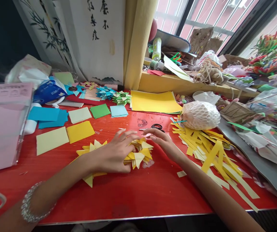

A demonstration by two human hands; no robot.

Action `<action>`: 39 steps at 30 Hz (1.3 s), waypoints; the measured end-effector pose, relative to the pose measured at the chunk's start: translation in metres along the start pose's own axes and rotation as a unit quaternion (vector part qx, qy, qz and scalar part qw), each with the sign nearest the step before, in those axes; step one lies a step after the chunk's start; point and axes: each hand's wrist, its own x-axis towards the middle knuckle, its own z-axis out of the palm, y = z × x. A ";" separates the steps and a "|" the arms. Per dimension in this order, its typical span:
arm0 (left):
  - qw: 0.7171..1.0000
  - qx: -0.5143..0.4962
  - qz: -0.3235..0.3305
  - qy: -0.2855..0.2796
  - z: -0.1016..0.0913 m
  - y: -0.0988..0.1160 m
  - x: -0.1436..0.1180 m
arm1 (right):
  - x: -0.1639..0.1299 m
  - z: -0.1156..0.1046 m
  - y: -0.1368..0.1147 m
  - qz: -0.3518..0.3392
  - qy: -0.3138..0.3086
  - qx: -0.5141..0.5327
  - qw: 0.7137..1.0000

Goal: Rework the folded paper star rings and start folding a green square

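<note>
Many folded yellow paper triangles [138, 154] already lie piled mid-bench [128, 193]; left hand [114, 153] presses flat on them, fingers apart, right hand [164, 141] open beside. Cut strips [208, 145] at right remain unfolded.

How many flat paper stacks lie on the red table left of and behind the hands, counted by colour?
Dark blue stacks: 1
Light blue stacks: 1
Green stacks: 1
Pale cream stacks: 2
Yellow squares: 1
Large yellow sheets: 1
Total: 7
</note>
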 end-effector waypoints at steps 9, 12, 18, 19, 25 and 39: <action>0.957 -0.275 -0.087 0.036 -0.019 -0.006 -0.001 | -0.006 0.012 -0.015 -0.017 -0.077 -0.021 0.997; 0.919 -0.370 -0.124 0.059 -0.009 -0.009 0.000 | -0.006 0.022 -0.011 -0.030 -0.017 -0.025 0.999; 0.874 -0.446 -0.170 0.094 0.006 -0.010 0.009 | 0.000 0.022 0.002 -0.059 0.045 -0.032 0.997; 0.871 -0.446 -0.170 0.118 0.007 -0.011 0.010 | 0.001 0.022 0.002 -0.059 0.056 -0.037 0.996; 0.887 -0.402 -0.168 0.156 0.013 -0.011 0.012 | 0.000 0.024 0.005 -0.075 0.096 -0.109 0.986; 0.969 -0.057 -0.182 0.155 0.028 -0.023 0.012 | -0.002 0.029 -0.003 -0.127 0.156 -0.376 0.905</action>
